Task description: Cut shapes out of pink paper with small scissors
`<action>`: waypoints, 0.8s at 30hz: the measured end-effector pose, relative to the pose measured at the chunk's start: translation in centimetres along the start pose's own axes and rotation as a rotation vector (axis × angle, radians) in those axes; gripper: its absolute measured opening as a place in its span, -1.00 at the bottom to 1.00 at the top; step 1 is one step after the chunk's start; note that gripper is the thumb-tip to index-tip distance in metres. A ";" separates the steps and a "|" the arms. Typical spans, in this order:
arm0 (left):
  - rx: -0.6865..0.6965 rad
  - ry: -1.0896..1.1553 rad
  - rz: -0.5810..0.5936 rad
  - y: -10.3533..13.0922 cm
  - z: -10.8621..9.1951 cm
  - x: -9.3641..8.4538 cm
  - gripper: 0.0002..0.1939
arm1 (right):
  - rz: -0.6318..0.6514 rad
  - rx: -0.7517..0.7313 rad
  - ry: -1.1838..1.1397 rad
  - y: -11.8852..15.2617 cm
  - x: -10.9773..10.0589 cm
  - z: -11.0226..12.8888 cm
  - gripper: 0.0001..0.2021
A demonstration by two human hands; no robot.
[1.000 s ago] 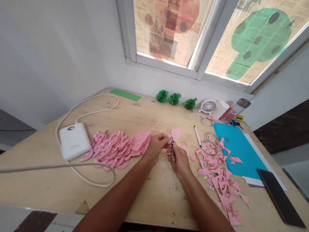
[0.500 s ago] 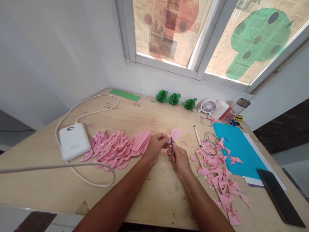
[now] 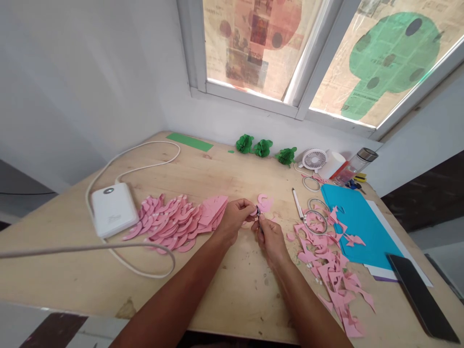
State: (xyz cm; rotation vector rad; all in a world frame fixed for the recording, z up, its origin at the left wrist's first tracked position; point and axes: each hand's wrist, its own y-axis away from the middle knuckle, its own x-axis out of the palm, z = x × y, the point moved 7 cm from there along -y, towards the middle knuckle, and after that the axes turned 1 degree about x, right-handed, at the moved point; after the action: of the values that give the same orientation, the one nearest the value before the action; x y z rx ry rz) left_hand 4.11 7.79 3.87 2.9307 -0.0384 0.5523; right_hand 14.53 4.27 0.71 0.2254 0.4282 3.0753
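My left hand (image 3: 237,216) is closed in a pinch on a piece of pink paper (image 3: 266,203), whose curved end sticks out beyond the fingertips. In my right hand (image 3: 268,234) is a small pair of scissors (image 3: 258,216), its dark blades at the paper's edge close to my left fingers. Left of my hands lie overlapping pink paper curves (image 3: 177,220) and a stack of pink paper pieces (image 3: 213,212). Pink paper scraps (image 3: 331,270) are strewn to the right of my right forearm.
A white power bank (image 3: 114,210) with a looping cable lies at left. Green paper flowers (image 3: 263,148) line the wall near a small fan (image 3: 314,159) and a glass bottle (image 3: 353,166). At right are a pen (image 3: 297,203), tape rolls (image 3: 315,222), a blue folder (image 3: 362,232) and a black phone (image 3: 422,297).
The view has shifted slightly. Both hands stay in nearly the same place, and the pink paper's visible curved end sits at a slightly different angle by the scissors.
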 end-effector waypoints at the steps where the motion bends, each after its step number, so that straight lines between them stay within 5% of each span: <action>1: -0.001 0.002 0.006 0.0 0.0 0.0 -0.84 | -0.001 -0.001 0.001 0.0 0.0 0.0 -0.58; 16: -0.003 -0.022 0.022 0.1 0.0 -0.1 -0.84 | -0.014 -0.020 -0.053 0.0 -0.5 0.2 -0.59; 21: 0.066 -0.077 -0.079 -0.3 -0.5 -1.3 -0.81 | -0.040 -0.070 -0.200 -0.1 -1.6 1.6 -0.59; 24: 0.074 -0.173 -0.028 -0.1 -0.6 -1.0 -0.82 | -0.106 -0.113 -0.277 -0.3 -3.0 2.6 -0.61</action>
State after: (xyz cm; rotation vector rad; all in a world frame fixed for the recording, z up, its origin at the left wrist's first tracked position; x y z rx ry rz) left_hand 2.98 8.01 4.06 3.0383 0.0032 0.3005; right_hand 17.89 5.15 2.66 0.5940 0.2437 2.8921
